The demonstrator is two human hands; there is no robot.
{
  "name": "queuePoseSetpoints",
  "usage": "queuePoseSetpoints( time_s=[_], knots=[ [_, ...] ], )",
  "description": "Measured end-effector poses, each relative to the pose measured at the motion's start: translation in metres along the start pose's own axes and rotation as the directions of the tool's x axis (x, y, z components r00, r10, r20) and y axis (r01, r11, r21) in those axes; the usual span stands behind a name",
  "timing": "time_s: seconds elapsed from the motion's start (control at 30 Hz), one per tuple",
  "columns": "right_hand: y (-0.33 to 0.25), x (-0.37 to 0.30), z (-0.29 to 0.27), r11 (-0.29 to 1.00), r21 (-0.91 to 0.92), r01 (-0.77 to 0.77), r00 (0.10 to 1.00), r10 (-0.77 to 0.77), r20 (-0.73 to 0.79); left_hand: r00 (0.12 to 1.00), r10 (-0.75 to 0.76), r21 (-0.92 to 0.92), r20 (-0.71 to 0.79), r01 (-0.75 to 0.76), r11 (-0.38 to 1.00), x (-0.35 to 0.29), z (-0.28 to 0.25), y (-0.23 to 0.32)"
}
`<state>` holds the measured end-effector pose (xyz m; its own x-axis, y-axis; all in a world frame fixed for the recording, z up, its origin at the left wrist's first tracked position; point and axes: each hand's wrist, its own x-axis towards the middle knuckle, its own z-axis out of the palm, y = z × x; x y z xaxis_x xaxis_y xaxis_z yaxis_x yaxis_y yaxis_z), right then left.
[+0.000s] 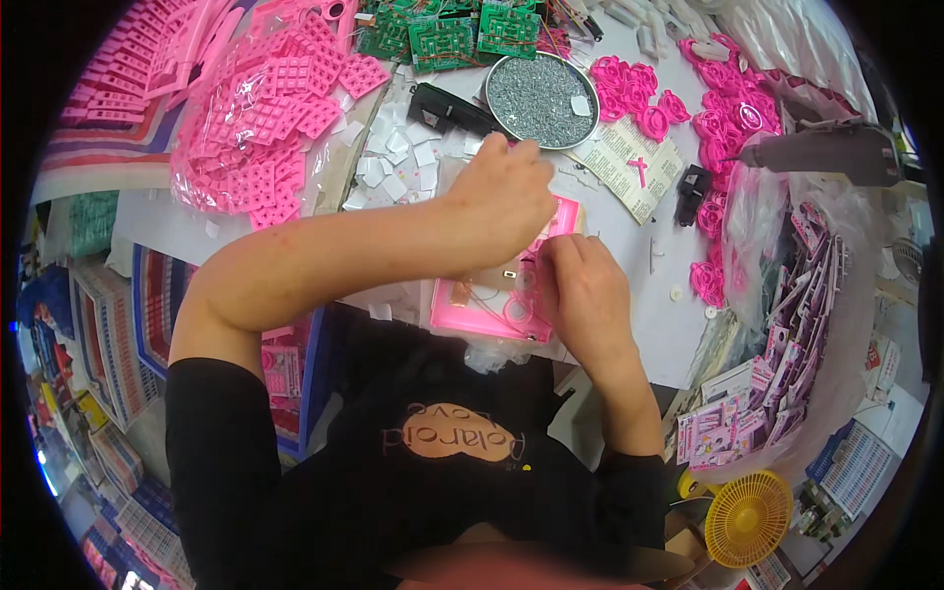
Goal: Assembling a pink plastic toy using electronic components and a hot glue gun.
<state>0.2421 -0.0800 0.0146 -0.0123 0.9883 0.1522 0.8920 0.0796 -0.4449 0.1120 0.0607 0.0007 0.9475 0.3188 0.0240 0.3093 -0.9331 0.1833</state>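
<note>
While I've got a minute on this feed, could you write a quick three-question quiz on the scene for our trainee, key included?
1. True or false: the yellow fan is on the person's right side.

2. What fills the round dish?
A) Green circuit boards
B) Small grey metal pieces
C) Pink keypad parts

3. Of the person's two hands at the pink casing, which is nearer the round dish?

Key:
1. True.
2. B.
3. The left hand.
</note>
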Motion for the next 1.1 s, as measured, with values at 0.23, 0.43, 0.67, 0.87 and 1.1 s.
queuePoseSetpoints(
  time_s=[0.23,0.43,0.67,0.87,1.1],
  knots=[
    [0.02,0.007,0.031,0.986,0.141,0.085,0.957,-0.042,-0.288,0.946,-0.091,-0.11,0.313,0.131,0.985,0.022,-0.012,-0.012],
    [0.028,0.009,0.032,0.966,0.254,-0.051,0.988,0.085,-0.126,0.994,-0.048,-0.172,0.099,0.064,0.983,0.005,-0.004,-0.017],
    [0.029,0.005,0.008,0.939,-0.054,0.339,0.94,-0.34,-0.026,0.995,-0.057,-0.216,0.083,0.074,0.974,0.0,-0.004,-0.015],
    [0.044,0.023,-0.009,0.938,0.22,0.267,0.932,-0.31,0.189,1.0,-0.013,-0.197,0.01,0.015,0.98,-0.003,-0.003,-0.017],
    [0.039,0.013,0.008,0.953,0.117,0.279,0.96,-0.282,0.002,0.975,0.169,-0.067,-0.145,-0.18,0.981,-0.005,0.015,-0.023]
  ],
)
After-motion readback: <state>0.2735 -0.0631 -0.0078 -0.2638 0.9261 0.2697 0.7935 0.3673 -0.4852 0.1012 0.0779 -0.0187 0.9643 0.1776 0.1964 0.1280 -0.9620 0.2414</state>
